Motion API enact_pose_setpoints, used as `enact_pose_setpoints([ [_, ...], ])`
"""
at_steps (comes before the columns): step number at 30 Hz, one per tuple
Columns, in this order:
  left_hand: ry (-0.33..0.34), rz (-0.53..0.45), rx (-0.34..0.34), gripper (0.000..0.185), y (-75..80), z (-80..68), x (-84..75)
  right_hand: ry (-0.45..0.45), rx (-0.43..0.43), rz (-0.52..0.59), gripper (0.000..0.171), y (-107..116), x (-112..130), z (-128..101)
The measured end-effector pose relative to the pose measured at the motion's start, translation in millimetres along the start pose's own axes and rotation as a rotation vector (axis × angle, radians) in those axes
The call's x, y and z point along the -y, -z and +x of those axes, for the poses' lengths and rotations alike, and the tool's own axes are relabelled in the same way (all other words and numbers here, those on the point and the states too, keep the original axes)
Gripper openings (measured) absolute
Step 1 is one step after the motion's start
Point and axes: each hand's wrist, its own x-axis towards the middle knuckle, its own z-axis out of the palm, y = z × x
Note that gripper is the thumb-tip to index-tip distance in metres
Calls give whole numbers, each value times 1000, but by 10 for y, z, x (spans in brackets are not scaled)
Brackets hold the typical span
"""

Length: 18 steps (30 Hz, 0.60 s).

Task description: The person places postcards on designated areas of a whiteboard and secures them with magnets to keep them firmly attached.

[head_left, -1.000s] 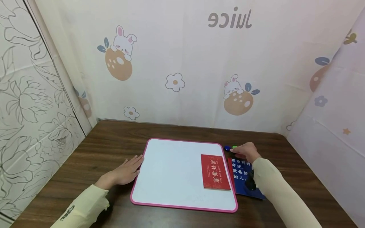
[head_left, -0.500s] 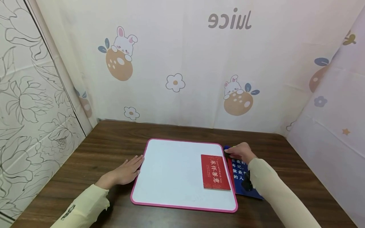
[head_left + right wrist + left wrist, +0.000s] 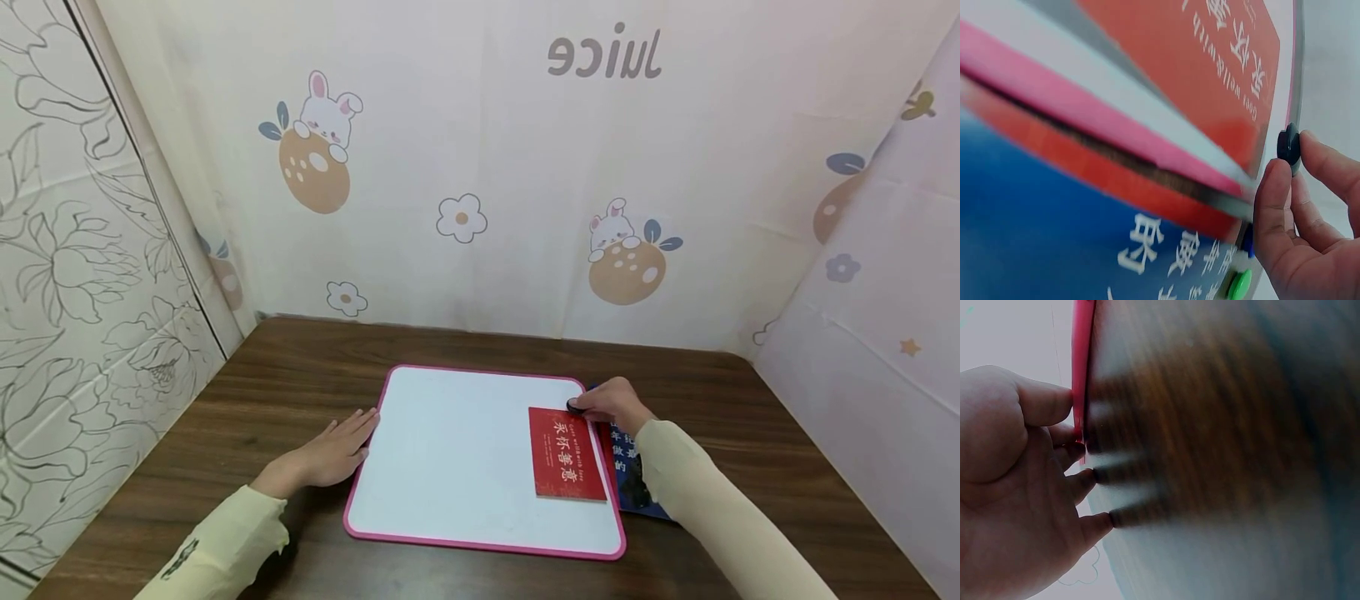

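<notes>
A whiteboard (image 3: 450, 458) with a pink rim lies on the table. My left hand (image 3: 330, 450) rests at its left edge, fingers straight; in the left wrist view the fingertips (image 3: 1100, 525) are on the wood beside the pink rim. My right hand (image 3: 615, 404) is over the board's upper right edge and pinches a round black magnet (image 3: 1289, 147) between thumb and finger. Just below the magnet, a red card (image 3: 566, 454) with white writing lies on the board's right side.
A blue card (image 3: 626, 475) with white characters lies right of the board, partly under my right forearm, with red showing along its left edge. Blue (image 3: 1247, 239) and green (image 3: 1240, 285) magnets sit near its top. A printed curtain (image 3: 480, 125) hangs behind the table.
My right hand has moved left from above the blue card onto the board's edge, bringing the black magnet to the red card's top right corner. My left hand has stayed put.
</notes>
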Motion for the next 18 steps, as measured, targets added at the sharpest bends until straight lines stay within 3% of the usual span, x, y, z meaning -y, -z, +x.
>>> enact_pose_setpoints([
  [18, 2, -22, 4, 56, 1, 8, -19, 20, 14, -17, 27, -180, 54, 13],
])
